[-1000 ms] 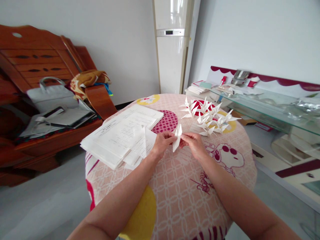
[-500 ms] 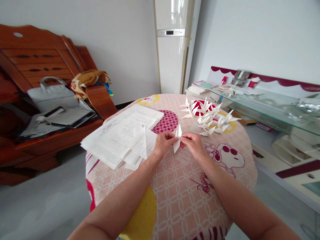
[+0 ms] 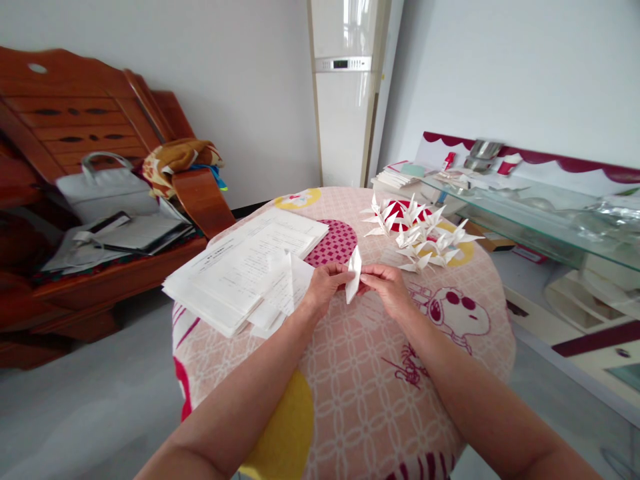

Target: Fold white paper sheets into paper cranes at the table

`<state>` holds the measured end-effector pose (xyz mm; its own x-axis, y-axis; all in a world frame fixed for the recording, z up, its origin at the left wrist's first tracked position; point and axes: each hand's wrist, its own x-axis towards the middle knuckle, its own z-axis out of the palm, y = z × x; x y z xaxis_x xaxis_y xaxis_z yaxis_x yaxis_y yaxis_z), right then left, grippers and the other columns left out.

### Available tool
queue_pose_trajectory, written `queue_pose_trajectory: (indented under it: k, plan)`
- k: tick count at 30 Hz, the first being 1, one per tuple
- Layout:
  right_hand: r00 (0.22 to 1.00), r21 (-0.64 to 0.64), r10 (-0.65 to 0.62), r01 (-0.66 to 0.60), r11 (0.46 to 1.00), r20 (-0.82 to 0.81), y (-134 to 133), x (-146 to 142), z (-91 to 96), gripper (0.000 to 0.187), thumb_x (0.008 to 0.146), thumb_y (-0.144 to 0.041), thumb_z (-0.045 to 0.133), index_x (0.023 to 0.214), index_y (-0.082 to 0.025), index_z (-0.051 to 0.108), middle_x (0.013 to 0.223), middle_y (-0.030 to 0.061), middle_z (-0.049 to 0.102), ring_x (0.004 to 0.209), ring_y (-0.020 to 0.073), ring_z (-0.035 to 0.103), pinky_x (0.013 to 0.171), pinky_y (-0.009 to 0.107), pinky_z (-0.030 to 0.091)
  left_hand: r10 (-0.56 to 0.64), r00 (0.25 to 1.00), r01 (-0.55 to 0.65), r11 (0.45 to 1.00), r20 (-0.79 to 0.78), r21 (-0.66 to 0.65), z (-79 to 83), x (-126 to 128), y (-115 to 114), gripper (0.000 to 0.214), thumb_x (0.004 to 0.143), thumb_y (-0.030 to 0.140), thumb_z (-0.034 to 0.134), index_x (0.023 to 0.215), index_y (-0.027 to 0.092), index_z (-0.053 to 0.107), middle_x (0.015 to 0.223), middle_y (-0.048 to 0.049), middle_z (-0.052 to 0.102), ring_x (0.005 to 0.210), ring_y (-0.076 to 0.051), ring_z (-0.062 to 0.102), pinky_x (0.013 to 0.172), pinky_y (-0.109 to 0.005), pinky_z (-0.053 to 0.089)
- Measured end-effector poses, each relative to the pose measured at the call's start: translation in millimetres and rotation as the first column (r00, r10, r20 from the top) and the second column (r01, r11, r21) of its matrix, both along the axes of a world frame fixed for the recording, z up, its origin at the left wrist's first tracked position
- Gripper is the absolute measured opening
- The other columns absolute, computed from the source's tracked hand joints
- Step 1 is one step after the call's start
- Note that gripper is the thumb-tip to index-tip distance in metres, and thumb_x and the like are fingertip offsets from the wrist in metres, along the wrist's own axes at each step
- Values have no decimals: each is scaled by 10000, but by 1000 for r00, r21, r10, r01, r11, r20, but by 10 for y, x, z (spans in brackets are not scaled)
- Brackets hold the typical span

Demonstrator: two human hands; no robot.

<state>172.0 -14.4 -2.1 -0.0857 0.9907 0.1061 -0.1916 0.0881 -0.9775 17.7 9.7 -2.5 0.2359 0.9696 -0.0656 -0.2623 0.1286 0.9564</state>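
Over the middle of the table a narrow, pointed piece of folded white paper (image 3: 354, 272) stands nearly upright between my hands. My left hand (image 3: 325, 285) pinches its left side between thumb and fingers. From the right, my right hand (image 3: 387, 285) has its fingertips closed on the paper's other edge. Beyond my right hand, several white paper cranes (image 3: 417, 233) sit clustered on the cloth. Left of my left hand lie loose cut sheets (image 3: 285, 287), partly over a thick stack of printed papers (image 3: 225, 267).
A patterned pink tablecloth (image 3: 350, 387) covers the round table. On the right stands a glass-topped cabinet (image 3: 540, 213) with bowls and cups. A wooden bench (image 3: 90, 127) at left carries a grey bag (image 3: 100, 187) and folders. Behind is a tall white air conditioner (image 3: 345, 120).
The folded paper has turned a little between my fingers and now shows a flatter, slimmer side. Both hands stay in nearly the same place.
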Motion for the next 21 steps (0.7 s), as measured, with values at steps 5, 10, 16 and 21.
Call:
queue_pose_trajectory:
  k: [5,10,16,21]
  plan:
    - [1000,-11,-11,11,1000,4,-8,-13,13,141,686,-312,740,757,-196,773,686,21,734,604,183,650,591,309,556,5,1000,-5,1000,-31,-2,-4,0,-7,280,562,323,829,584,155,607,545,26,586,478,-86,491,503,-227,367]
    - [998,-25,-40,41,999,40,-17,-28,21,126,688,-310,722,704,-188,748,632,16,712,566,182,642,553,296,541,47,993,-43,998,-106,35,-25,12,-3,250,575,320,808,623,153,629,589,14,620,514,-99,532,522,-227,395]
    - [995,-18,-54,56,998,89,-18,-29,8,98,689,-278,695,648,-191,716,603,5,690,529,164,619,544,286,532,104,977,-79,987,-186,137,-61,24,24,215,588,291,777,616,147,620,572,22,600,507,-87,509,511,-214,370]
    - [991,-27,-82,85,996,107,3,-31,-36,68,675,-246,666,639,-195,691,569,-5,670,502,161,607,523,278,511,172,944,-108,967,-281,230,-99,29,30,186,607,286,760,632,149,636,598,18,610,542,-98,527,518,-210,377]
